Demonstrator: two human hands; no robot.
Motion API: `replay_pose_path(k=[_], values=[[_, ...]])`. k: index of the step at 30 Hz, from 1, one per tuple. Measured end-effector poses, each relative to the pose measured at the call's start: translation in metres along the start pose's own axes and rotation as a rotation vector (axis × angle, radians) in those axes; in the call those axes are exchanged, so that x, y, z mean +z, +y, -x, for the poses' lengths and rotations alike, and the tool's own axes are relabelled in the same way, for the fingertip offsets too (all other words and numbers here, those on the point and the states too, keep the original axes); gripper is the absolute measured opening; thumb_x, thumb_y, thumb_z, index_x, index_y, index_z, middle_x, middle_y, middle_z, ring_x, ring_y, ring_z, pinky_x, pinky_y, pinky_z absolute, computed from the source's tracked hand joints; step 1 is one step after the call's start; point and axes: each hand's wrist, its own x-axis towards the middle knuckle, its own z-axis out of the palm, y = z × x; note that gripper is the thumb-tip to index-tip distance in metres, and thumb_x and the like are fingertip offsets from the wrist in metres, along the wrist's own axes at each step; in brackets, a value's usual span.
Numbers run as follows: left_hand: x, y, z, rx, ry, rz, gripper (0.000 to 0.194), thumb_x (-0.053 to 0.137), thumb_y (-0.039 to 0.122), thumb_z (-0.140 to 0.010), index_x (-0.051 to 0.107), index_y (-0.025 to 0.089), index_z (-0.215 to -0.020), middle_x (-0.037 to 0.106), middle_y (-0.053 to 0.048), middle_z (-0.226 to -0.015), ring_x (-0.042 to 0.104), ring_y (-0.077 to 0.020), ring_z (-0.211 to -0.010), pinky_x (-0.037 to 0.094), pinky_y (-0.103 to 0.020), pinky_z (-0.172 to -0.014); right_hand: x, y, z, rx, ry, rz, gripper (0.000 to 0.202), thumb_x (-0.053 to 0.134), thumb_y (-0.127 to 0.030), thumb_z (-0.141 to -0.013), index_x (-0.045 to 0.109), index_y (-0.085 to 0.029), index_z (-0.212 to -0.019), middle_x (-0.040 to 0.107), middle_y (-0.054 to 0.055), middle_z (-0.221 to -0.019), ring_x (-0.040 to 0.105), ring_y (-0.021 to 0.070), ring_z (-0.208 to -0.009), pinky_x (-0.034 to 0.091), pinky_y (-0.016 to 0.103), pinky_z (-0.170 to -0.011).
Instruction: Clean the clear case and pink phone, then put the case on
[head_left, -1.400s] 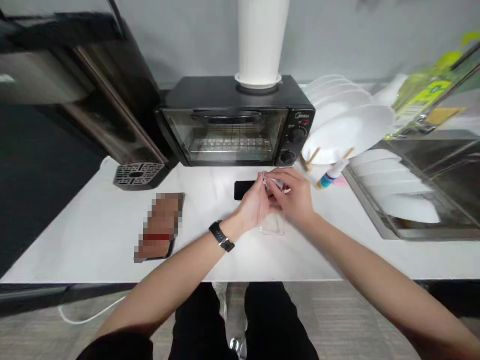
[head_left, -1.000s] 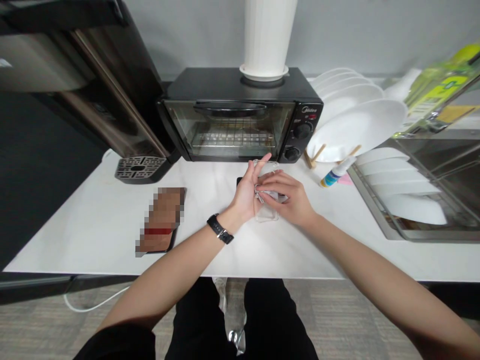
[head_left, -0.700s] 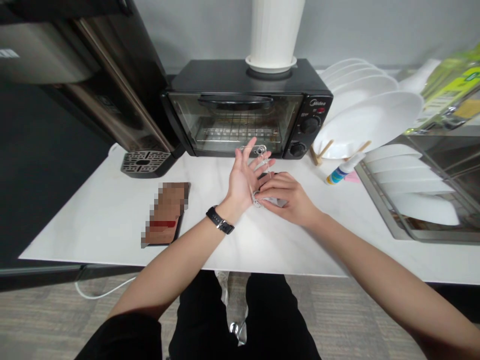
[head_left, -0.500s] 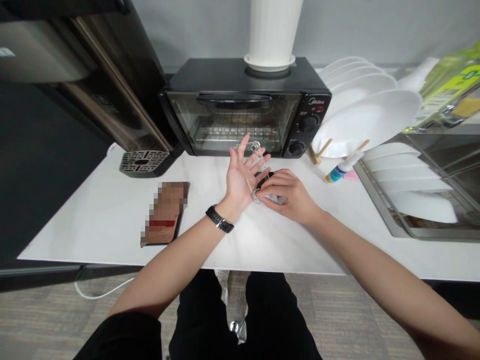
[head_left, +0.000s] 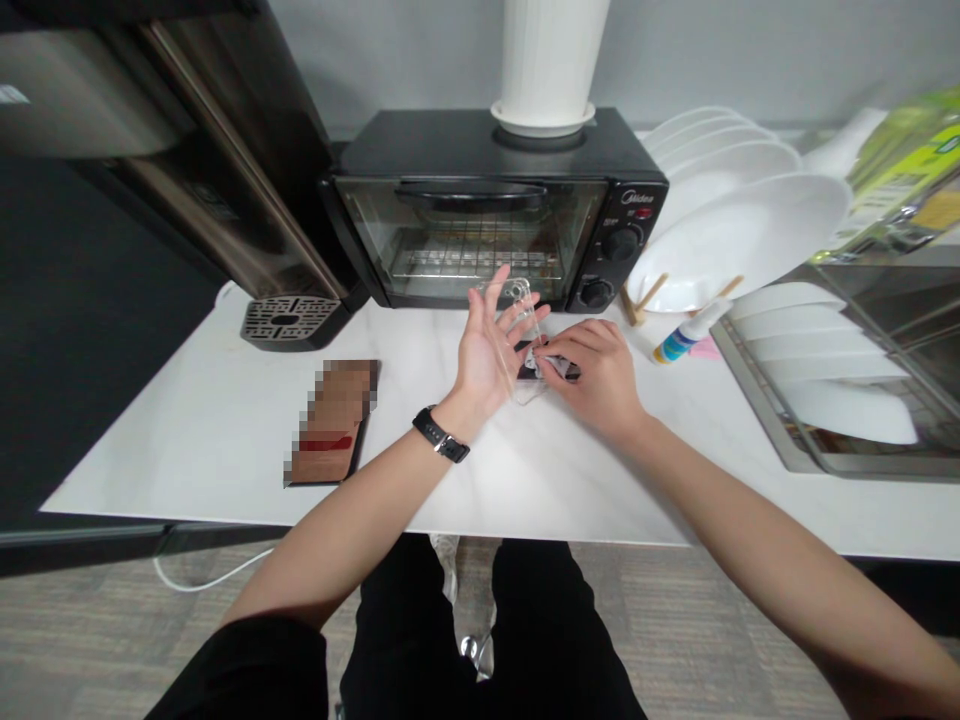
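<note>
A clear phone case point(head_left: 528, 388) is held tilted above the counter in my left hand point(head_left: 480, 365). That palm is turned up with the fingers extended, seen through and around the transparent case. My right hand point(head_left: 600, 375) pinches a small whitish-grey wipe point(head_left: 534, 360) against the case's right side. Behind and below these fingers lies something dark, mostly hidden, which I cannot make out. Left of my left hand, a phone point(head_left: 330, 430) rests on the counter, its screen blurred out by pixels.
A black toaster oven point(head_left: 480, 145) with a white pot point(head_left: 553, 70) on top stands behind my hands. To the left is a drinks machine point(head_left: 292, 320). White plates point(head_left: 739, 240), a small spray bottle point(head_left: 679, 340) and a dish-filled sink rack point(head_left: 795, 455) are on the right.
My right hand has moved the wipe from the case's lower corner up along its right side. The left hand keeps the case in nearly the same place; the view has shifted slightly.
</note>
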Motion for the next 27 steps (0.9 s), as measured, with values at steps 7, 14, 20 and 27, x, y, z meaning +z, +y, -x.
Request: replay_pose_path(k=[7,14,20,27], values=[[0.0,-0.014,0.003,-0.151,-0.083,-0.035,0.06,0.037,0.07,-0.105,0.055,0.041,-0.154,0.068,-0.008,-0.141,0.064,-0.0315,-0.132,0.056,-0.051,-0.104,0.002,0.009,0.0,0.068,0.079,-0.003,0.012,0.069,-0.029,-0.098,0.079,-0.025,-0.094,0.08,0.004,-0.094,0.064,0.0262,-0.089,0.047,0.046,-0.084],[0.003,-0.029,0.008,-0.31,-0.169,-0.058,0.058,0.043,0.067,-0.105,0.058,0.037,-0.151,0.07,-0.01,-0.133,0.068,-0.0309,-0.121,0.055,-0.05,-0.103,-0.005,0.01,-0.003,0.106,0.18,0.034,0.014,0.067,-0.032,-0.099,0.079,-0.026,-0.098,0.078,0.005,-0.092,0.064,0.0265,-0.088,0.048,0.045,-0.08],[0.0,-0.039,0.007,-0.444,-0.211,-0.076,0.054,0.041,0.065,-0.107,0.07,0.021,-0.117,0.075,-0.011,-0.109,0.069,-0.0275,-0.105,0.055,-0.046,-0.095,-0.007,0.003,-0.003,0.091,0.24,-0.068,0.012,0.068,-0.029,-0.099,0.079,-0.024,-0.098,0.079,0.006,-0.093,0.068,0.0256,-0.089,0.054,0.044,-0.081],[0.002,-0.038,0.009,-0.435,-0.206,-0.054,0.056,0.04,0.065,-0.107,0.069,0.023,-0.129,0.075,-0.011,-0.115,0.07,-0.0279,-0.109,0.056,-0.044,-0.095,-0.007,-0.002,-0.004,0.128,0.205,-0.205,0.012,0.069,-0.029,-0.098,0.081,-0.027,-0.099,0.08,0.005,-0.095,0.071,0.0255,-0.091,0.057,0.046,-0.083]])
